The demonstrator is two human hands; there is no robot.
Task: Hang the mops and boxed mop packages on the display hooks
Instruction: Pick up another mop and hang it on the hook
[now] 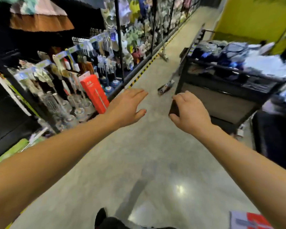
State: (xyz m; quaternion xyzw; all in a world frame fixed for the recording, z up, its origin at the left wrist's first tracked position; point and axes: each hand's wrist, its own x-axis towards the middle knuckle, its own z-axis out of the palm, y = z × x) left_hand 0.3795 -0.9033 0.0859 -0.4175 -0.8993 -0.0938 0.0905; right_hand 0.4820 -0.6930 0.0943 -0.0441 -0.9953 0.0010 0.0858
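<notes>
Both my arms reach forward over the aisle floor. My left hand (128,108) is flat with straight fingers and holds nothing. My right hand (188,111) grips a small dark object (174,107) between fingers and thumb; the blur hides what it is. A mop (166,86) leans against the black cart ahead, its head on the floor. Another mop (163,52) stands farther down the aisle. A red boxed package (94,92) hangs among the goods on the left display. A red and white box (249,220) lies at the bottom right.
Left shelving (56,76) carries hanging brushes and cleaning tools on hooks. A black cart (221,90) loaded with blue and white goods stands on the right. A yellow-black striped strip (144,70) edges the floor. A yellow wall (254,17) rises at the back right.
</notes>
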